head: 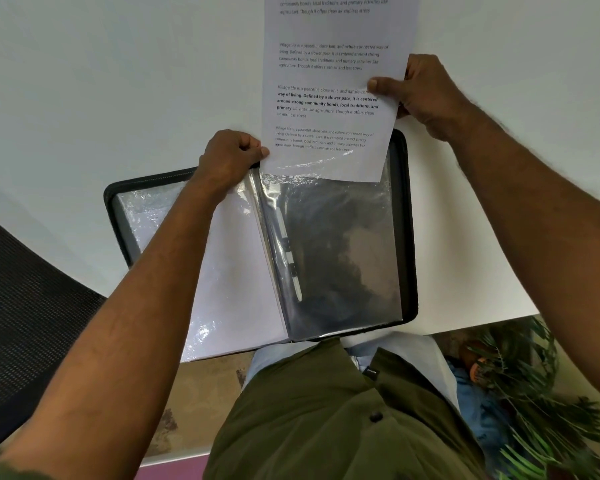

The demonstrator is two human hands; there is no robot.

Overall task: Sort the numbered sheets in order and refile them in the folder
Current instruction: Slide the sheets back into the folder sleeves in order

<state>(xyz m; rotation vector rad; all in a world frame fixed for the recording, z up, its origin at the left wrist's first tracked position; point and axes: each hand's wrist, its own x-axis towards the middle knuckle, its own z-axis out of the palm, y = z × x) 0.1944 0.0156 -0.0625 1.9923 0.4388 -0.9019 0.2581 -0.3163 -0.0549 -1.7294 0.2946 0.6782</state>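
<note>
One sheet (333, 98) going into one open folder (404, 237) on the white table (84, 98).

My left hand (227, 161) pinches the clear sleeve's (326, 251) top corner and my right hand (426, 95) pinches the sheet's right edge. The sheet's long axis runs away from me, bottom edge in the sleeve mouth, top cut off; can't spot any page number.

Sheet top: your printed sheet (329, 98) runs off the upper frame edge, so you can't see its heading or any page number.
Sheet's lower edge: veiled by the glare of the plastic sleeve (329, 251).
Sleeve contents: too dim to tell.
Left page: your left forearm (160, 271) covers part of it.
</note>
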